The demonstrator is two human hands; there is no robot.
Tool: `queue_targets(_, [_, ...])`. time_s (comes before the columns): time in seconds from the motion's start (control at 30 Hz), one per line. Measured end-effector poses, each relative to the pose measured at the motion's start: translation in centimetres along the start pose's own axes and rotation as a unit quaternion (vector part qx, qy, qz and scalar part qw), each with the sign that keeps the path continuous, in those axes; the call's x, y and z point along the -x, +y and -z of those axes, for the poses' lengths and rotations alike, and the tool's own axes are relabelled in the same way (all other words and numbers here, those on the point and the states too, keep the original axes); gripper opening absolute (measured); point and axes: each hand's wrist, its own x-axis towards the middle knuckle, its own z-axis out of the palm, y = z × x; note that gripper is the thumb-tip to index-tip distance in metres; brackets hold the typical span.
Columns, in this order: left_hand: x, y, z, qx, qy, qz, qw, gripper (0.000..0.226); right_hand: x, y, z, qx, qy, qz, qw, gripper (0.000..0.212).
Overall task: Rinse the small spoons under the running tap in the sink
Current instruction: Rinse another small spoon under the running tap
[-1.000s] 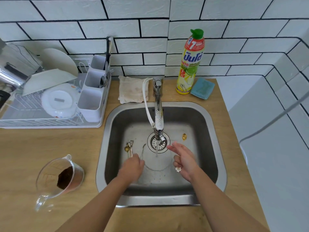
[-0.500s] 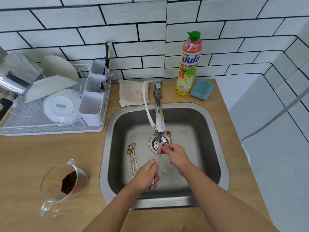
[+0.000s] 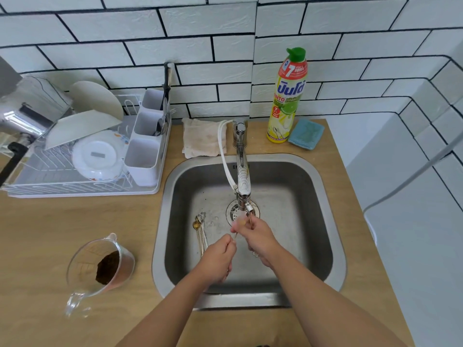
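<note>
1. Mostly, your hands mask the work: the left hand [image 3: 217,257] curls round a thin spoon handle whose tip just shows at the fingers; the bowl end is lost in the blur of water.
2. Your right hand [image 3: 254,237] pinches a slim gold-toned spoon [image 3: 250,220], only a short stretch of it visible, held under the tap [image 3: 243,182] spout and over the drain [image 3: 234,212].
3. The two hands sit close together, nearly touching, low in the sink [image 3: 323,186].
4. More small spoons [image 3: 200,230] lie bunched on the sink floor left of the drain, one gold, the rest silver; how many, you cannot tell.
5. The stream itself is hard to make out.
6. Writing: the yellow dish soap bottle [image 3: 285,96], green cap, at the back edge carries a large "7" and Thai script; smaller print unreadable.
7. A blue sponge [image 3: 306,133] is touching the bottle's right side; a stained cloth [image 3: 203,137] lies left of the tap base.
8. The dish rack [image 3: 82,156] is cut off at the left edge; a metal item there is only partly visible.
9. A glass measuring jug [image 3: 100,267] with a dark lump inside stands on the wooden counter [image 3: 75,221], well apart from the sink.
</note>
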Motion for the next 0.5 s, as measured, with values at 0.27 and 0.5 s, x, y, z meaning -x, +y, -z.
queue_targets(0.27, [0.2, 0.4, -0.3, 0.255, -0.043, 0.049, 0.965, 0.031, -0.5, -0.6, 0.5, -0.114, -0.042, -0.043, 0.992, 0.031])
queue_targets(0.5, [0.6, 0.5, 1.1, 0.279, -0.133, 0.07, 0.949, 0.028, -0.6, 0.0, 0.5, -0.145, -0.037, -0.054, 0.987, 0.033])
